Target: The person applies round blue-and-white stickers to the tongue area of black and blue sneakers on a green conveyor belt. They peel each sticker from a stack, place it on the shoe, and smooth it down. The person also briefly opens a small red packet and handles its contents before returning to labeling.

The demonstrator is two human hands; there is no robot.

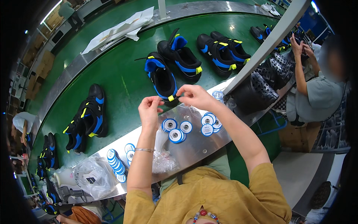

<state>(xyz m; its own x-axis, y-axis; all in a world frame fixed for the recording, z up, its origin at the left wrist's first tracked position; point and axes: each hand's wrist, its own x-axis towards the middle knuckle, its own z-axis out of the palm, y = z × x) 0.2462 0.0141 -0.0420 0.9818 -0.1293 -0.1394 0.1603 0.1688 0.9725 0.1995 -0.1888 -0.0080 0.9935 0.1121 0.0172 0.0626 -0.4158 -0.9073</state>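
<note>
Both hands meet at the heel of a black and blue shoe (pixel 166 80) with a yellow heel tab, standing on the green belt. My left hand (pixel 150 109) is pinched just left of the tab, and my right hand (pixel 197 96) is pinched at its right side. Whatever thin thing lies between the fingertips is too small to make out. Its mate, another such shoe (pixel 182 56), stands right behind, tongue raised. On the metal ledge below my hands lie round blue-and-white tags (pixel 176 136) and a bundle of thin clear plastic strands (pixel 161 153).
More shoe pairs stand on the belt (pixel 123 80), including black and blue shoes (pixel 86 115) at left. A clear plastic bag (pixel 95 177) lies on the ledge at left. A grey post (pixel 266 46) rises at right, near black boots (pixel 263 87) and a co-worker (pixel 317 93).
</note>
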